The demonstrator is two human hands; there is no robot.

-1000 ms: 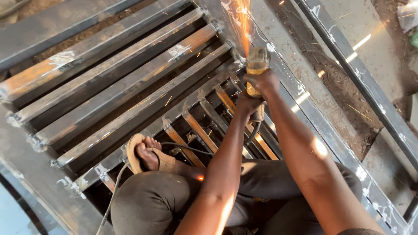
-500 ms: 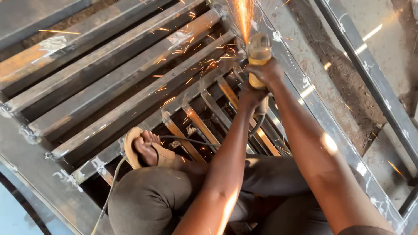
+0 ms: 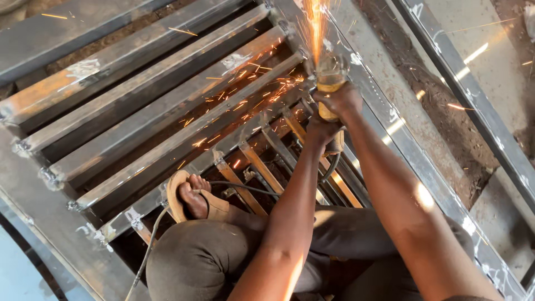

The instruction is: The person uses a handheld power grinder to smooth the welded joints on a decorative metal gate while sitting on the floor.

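A yellow angle grinder [image 3: 329, 83] presses on a welded steel frame [image 3: 167, 128] of square tubes, throwing orange sparks up and to the left. My right hand [image 3: 341, 101] grips the grinder's front, just behind the disc. Below it, my left hand [image 3: 320, 132] holds the grinder's rear body. The disc itself is hidden by sparks and glare. The grinder's cable [image 3: 245, 187] runs back past my sandalled foot [image 3: 192, 196], which rests on a frame bar.
A long steel side rail [image 3: 423, 167] runs diagonally to the right of my arms. Another steel bar [image 3: 462, 95] lies further right on dirt and concrete. My knees [image 3: 195, 262] in dark trousers fill the bottom.
More sparks now spray leftward across the tubes. Both hands and the grinder stay at nearly the same spot on the frame, while the view has shifted slightly.
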